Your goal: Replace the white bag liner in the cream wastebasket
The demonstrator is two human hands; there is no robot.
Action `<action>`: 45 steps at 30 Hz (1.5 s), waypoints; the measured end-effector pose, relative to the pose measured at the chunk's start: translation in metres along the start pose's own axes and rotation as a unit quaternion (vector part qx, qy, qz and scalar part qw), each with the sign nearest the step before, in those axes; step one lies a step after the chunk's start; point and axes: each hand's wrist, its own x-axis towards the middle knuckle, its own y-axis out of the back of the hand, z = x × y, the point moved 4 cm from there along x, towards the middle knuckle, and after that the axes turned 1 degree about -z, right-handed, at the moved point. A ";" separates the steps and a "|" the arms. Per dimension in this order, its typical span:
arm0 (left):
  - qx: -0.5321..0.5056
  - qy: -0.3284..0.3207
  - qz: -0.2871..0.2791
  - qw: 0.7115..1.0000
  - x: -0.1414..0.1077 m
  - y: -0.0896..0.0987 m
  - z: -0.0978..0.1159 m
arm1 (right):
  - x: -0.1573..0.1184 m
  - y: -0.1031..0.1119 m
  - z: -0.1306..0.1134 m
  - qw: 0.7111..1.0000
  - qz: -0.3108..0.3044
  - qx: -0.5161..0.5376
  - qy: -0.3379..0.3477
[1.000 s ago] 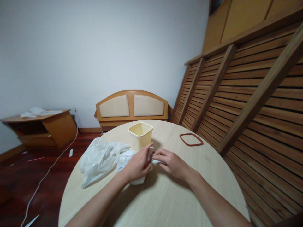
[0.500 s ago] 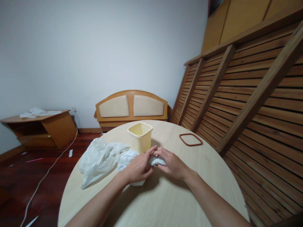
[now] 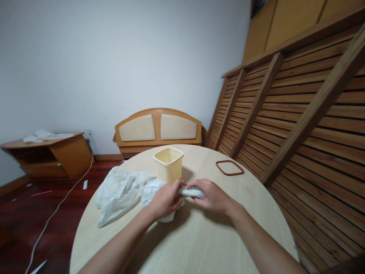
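Between my two hands, a white plastic bag (image 3: 196, 193) is bunched into a narrow roll just above the table. My left hand (image 3: 168, 197) is closed round its left part, and loose white plastic hangs below and left of that hand. At the right end, my right hand (image 3: 212, 195) grips the roll with bent fingers. Just behind the hands stands an upright, open-topped cream plastic bin (image 3: 173, 170). A brown-red rounded square ring (image 3: 230, 174), perhaps the bin's rim, lies flat at the right. More crumpled white plastic bags (image 3: 119, 190) spread over the table's left side.
Everything rests on a round pale wooden table (image 3: 222, 243). Slatted wooden panels (image 3: 285, 140) lean close along the right. Beyond the table is a headboard (image 3: 158, 131). A low cabinet (image 3: 68, 154) and a white cable (image 3: 54, 213) are on the left.
My hands have moved slightly apart, my right hand shifting rightward. More of the bunched bag shows between them as a longer roll. The bin and the ring stay in place.
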 end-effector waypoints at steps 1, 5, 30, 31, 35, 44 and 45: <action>0.000 0.004 -0.002 1.000 0.000 -0.001 -0.001 | -0.001 0.002 0.001 1.000 0.013 0.017 0.009; -0.023 0.002 -0.003 1.000 -0.001 -0.001 -0.001 | -0.002 0.008 0.005 0.992 0.089 0.071 0.062; -0.260 -0.040 0.068 0.962 0.003 0.004 -0.005 | 0.003 -0.007 0.013 0.976 0.166 0.143 -0.003; -0.254 -0.042 0.076 0.963 0.004 0.005 -0.005 | 0.004 -0.008 0.014 0.976 0.164 0.141 -0.009; -0.218 -0.029 0.108 0.970 0.004 0.010 -0.004 | 0.005 -0.011 0.014 0.978 0.156 0.140 -0.020; -0.174 -0.053 0.175 0.968 0.003 0.014 -0.004 | 0.005 -0.020 0.002 0.979 0.139 0.151 0.002; -0.174 -0.060 0.175 0.967 0.003 0.014 -0.003 | 0.004 -0.022 0.001 0.977 0.141 0.157 0.004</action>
